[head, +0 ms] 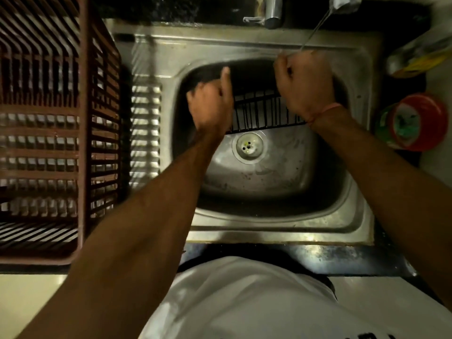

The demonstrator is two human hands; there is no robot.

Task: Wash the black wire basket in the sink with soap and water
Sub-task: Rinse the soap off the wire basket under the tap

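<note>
Sink: a steel basin with a wide flat rim, set into the dark table; a ribbed draining board lies along its left side, and my arms reach down into the bowl.
Dish rack: a big brown plastic crate with slatted walls, standing on the table just left of the draining board.
Basket: black wire, thin upright bars joined by rails along top and bottom; it stands on edge in the far half of the bowl, between my two hands, its lower rail just behind the drain. Only the stretch between my hands shows; the rest is hidden behind them or lost in the dark.
My left hand: at the basket's left end, fingers curled, thumb pointing up; it is blurred, but it seems to grip the wire there.
My right hand: a closed fist over the basket's right end, at the far rim of the bowl. I cannot tell whether the fingers hold the wire or something else.
Tub: round, red and green, on the table right of the sink.
Tap: chrome, behind the sink.
Drain: a round strainer in the bowl's floor.
</note>
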